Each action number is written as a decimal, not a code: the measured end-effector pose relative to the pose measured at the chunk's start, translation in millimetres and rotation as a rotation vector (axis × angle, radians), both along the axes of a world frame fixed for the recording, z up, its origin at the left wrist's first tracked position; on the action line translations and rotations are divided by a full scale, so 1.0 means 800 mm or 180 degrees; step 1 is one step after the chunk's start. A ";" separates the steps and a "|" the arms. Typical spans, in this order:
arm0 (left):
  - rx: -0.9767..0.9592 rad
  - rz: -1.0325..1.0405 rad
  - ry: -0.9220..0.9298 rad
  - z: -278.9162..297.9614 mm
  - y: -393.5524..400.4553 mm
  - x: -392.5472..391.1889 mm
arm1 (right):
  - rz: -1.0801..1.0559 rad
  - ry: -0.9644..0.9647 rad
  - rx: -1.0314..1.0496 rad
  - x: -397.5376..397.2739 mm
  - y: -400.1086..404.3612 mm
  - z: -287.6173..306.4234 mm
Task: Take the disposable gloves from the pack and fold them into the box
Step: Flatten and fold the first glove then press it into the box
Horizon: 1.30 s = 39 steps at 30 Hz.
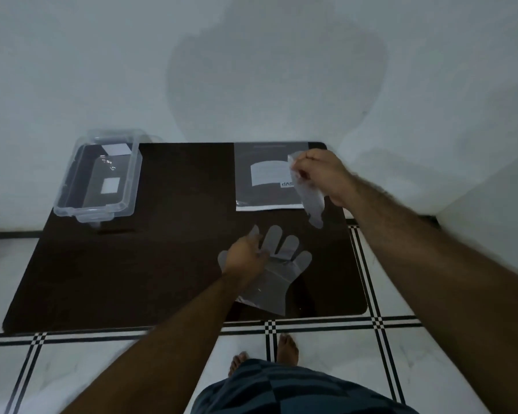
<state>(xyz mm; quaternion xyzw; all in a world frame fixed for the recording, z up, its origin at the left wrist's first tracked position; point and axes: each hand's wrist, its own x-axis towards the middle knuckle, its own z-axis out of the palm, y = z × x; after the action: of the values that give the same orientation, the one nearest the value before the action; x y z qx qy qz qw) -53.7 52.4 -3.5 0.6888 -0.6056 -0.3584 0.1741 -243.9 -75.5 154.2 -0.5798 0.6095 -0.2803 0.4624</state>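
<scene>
A flat clear pack of gloves [268, 177] with a white label lies at the far right of the dark table [162, 264]. My right hand [323, 174] is above its right edge, pinching a thin clear glove [310, 201] that hangs down from my fingers. A second clear glove [278, 273] lies spread flat near the table's front right. My left hand [244, 256] rests on that glove's left side, fingers on the plastic. The clear plastic box [99, 177] stands open at the far left corner, away from both hands.
A white wall rises right behind the table. The floor [326, 336] in front is white tile with black striped lines. My bare feet and dark shorts show at the bottom edge, close to the table's front.
</scene>
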 end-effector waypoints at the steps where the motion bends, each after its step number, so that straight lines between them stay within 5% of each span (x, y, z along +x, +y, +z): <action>1: -0.0109 0.0396 0.0417 0.020 -0.011 0.000 | 0.0165 0.0043 0.0015 0.000 -0.003 0.010; 5: -0.0765 0.0918 0.1860 0.106 -0.069 0.011 | 0.0722 0.0234 0.0125 -0.002 -0.009 0.055; 10: -0.0891 0.0022 0.2753 0.233 -0.133 0.033 | 0.0989 0.0073 0.0128 -0.010 -0.026 0.107; 16: -0.0393 -0.0717 0.2740 0.312 -0.165 0.042 | 0.1331 0.0035 0.0173 -0.013 -0.041 0.168; 24: -0.0720 -0.0604 0.2773 0.327 -0.170 0.040 | 0.1353 -0.0052 0.0036 -0.019 -0.043 0.201; 39: -0.0758 0.0934 0.2766 0.324 -0.185 0.140 | 0.1424 0.0312 -0.0326 0.051 -0.110 0.191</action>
<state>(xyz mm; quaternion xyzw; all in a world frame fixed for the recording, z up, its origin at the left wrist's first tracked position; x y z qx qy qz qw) 58.0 -95.4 255.5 0.5285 -0.4099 -0.5131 0.5379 -202.9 -163.6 307.3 -0.7360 0.4725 -0.1730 0.4529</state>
